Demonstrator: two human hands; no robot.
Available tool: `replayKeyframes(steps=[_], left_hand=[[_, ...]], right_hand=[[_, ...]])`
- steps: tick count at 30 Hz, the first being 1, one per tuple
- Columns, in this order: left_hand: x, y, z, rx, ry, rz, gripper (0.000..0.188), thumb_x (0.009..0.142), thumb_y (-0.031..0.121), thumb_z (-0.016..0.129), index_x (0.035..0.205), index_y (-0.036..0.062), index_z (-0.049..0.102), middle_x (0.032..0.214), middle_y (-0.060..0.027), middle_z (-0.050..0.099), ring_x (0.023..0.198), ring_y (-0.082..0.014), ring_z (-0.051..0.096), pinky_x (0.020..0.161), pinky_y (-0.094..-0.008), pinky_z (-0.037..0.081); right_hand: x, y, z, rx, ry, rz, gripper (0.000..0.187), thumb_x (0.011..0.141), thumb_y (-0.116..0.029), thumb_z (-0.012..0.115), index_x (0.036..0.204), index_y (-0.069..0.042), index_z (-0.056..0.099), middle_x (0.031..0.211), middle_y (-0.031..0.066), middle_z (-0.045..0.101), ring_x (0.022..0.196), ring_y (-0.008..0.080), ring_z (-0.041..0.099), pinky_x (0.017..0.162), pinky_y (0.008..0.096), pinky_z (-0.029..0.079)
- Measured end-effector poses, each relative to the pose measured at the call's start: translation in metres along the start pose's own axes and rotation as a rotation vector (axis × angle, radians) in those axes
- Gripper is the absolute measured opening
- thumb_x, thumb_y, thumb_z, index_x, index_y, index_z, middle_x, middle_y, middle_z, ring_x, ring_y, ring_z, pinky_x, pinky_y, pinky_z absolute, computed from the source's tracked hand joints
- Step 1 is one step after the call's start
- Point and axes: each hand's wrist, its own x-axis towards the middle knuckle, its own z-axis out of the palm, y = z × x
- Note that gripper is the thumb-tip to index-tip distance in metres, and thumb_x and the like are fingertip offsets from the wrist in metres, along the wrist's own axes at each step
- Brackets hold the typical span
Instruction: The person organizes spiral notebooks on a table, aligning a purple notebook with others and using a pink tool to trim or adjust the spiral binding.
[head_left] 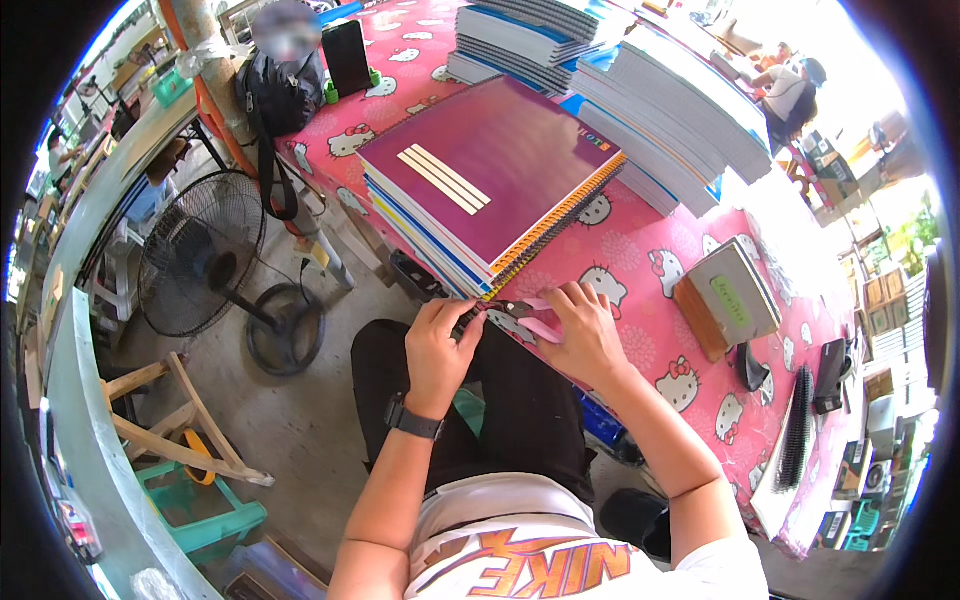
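At the near edge of the table, my left hand is closed, thumb and fingers pinching a dark ridged strip that looks like a black binding coil. My right hand grips pliers with pink handles. The dark jaws of the pliers meet the strip by my left fingertips; whether they bite on it, I cannot tell. Just beyond both hands lies a stack of spiral-bound notebooks, topped by a purple cover. Yellow and black coils run along the stack's right side.
Tall stacks of blue-and-white books stand behind on the pink patterned tablecloth. A wooden holder, a black brush and a black bag are also on the table. To the left are a fan and a green stool.
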Motion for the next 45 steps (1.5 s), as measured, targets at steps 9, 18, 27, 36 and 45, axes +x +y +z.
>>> replayKeyframes(steps=[9, 18, 27, 36, 45], left_hand=[[0.0, 0.003, 0.0, -0.011, 0.001, 0.02, 0.019, 0.074, 0.006, 0.071, 0.091, 0.0028, 0.064, 0.083, -0.0096, 0.062, 0.078, -0.0283, 0.059, 0.069, -0.0366, 0.048], [-0.001, 0.002, 0.002, 0.035, 0.023, 0.034, 0.019, 0.074, 0.006, 0.071, 0.09, 0.0027, 0.064, 0.082, -0.009, 0.061, 0.078, -0.0272, 0.058, 0.068, -0.0364, 0.048], [-0.016, -0.01, -0.003, -0.244, 0.017, -0.259, 0.017, 0.081, 0.01, 0.068, 0.094, -0.0005, 0.064, 0.085, -0.0141, 0.063, 0.071, -0.0262, 0.065, 0.061, -0.0317, 0.052], [-0.014, -0.008, -0.001, -0.203, 0.011, -0.218, 0.019, 0.084, 0.011, 0.067, 0.098, -0.002, 0.065, 0.085, -0.0136, 0.064, 0.071, -0.0206, 0.065, 0.06, -0.0279, 0.052], [-0.014, -0.007, -0.003, -0.225, 0.004, -0.216, 0.019, 0.084, 0.012, 0.066, 0.097, -0.0014, 0.065, 0.085, -0.0131, 0.064, 0.069, -0.0215, 0.064, 0.057, -0.0279, 0.052]], right_hand=[[0.007, 0.0, 0.004, -0.06, 0.043, -0.055, 0.031, 0.067, -0.018, 0.073, 0.093, -0.007, 0.063, 0.084, 0.0095, 0.058, 0.078, 0.0303, 0.057, 0.07, 0.0406, 0.047], [0.012, 0.004, 0.003, 0.007, -0.036, -0.029, 0.022, 0.069, -0.022, 0.073, 0.079, -0.004, 0.063, 0.072, 0.0115, 0.06, 0.068, 0.0315, 0.062, 0.06, 0.0402, 0.05], [0.001, -0.01, -0.005, -0.048, -0.1, 0.086, 0.035, 0.071, -0.032, 0.072, 0.09, -0.004, 0.063, 0.084, 0.0115, 0.059, 0.084, 0.0302, 0.059, 0.072, 0.044, 0.046], [0.002, -0.021, 0.009, -0.147, -0.021, 0.085, 0.043, 0.067, -0.028, 0.074, 0.099, -0.005, 0.059, 0.095, 0.0114, 0.056, 0.097, 0.0307, 0.053, 0.08, 0.045, 0.039], [0.005, -0.026, 0.01, -0.208, -0.014, 0.088, 0.039, 0.067, -0.027, 0.073, 0.098, -0.007, 0.06, 0.095, 0.0106, 0.057, 0.096, 0.03, 0.054, 0.079, 0.044, 0.041]])
